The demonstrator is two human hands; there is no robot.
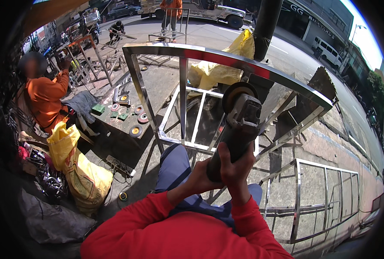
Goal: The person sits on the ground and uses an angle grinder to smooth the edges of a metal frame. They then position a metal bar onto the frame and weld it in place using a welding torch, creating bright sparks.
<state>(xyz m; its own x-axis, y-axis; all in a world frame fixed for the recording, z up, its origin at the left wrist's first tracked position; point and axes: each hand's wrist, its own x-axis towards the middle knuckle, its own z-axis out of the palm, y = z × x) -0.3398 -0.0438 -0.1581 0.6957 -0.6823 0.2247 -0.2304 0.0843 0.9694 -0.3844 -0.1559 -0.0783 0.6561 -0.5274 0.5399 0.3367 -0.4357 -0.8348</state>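
Note:
An angle grinder (244, 113) with a dark body is held in front of me, its head pointing away. My left hand (200, 176) is closed around the rear end of its body. Just ahead on the right side, my right hand (236, 166) wraps the same body, thumb along the top. The grinder's round disc (234, 94) is close to the upper bar of a shiny metal frame (209, 55); I cannot tell whether they touch. This frame stands upright and slightly slanted before my knees.
A white-painted frame (162, 125) lies beyond, and another shiny frame (296, 194) is at right. Several grinding discs (135, 131) rest on a board at left. Yellow sacks (86, 177) stand near a seated co-worker (47, 97) in orange. A dark post (267, 30) rises behind.

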